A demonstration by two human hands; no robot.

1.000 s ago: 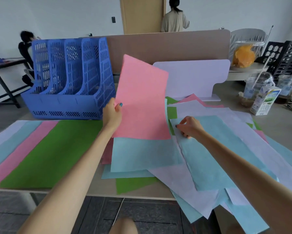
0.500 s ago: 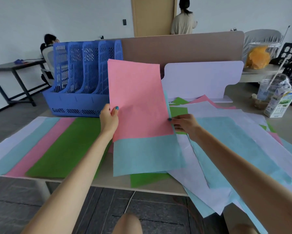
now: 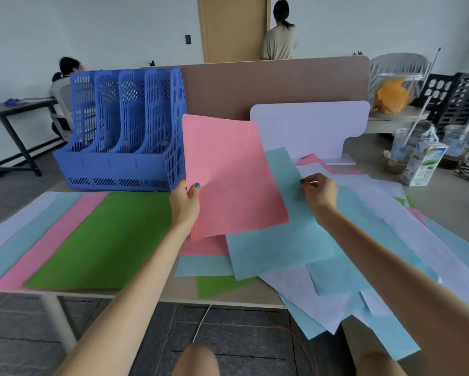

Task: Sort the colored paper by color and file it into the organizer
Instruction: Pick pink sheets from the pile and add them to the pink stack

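My left hand grips the left edge of a pink sheet and holds it upright above the table. My right hand pinches a light blue sheet and lifts its far end off the mixed pile of blue, lavender, pink and green papers. On the left lie fanned stacks: lavender, blue, pink and green. The blue four-slot organizer stands behind them; I see no paper in its slots.
A brown divider panel and a lavender board stand at the back. Drink cups and a milk carton sit at the right. The table's front edge is near my knees. Two people are in the background.
My right hand has picked up the light blue sheet and raised its far end. The pink sheet in my left hand has tilted a little to the right.
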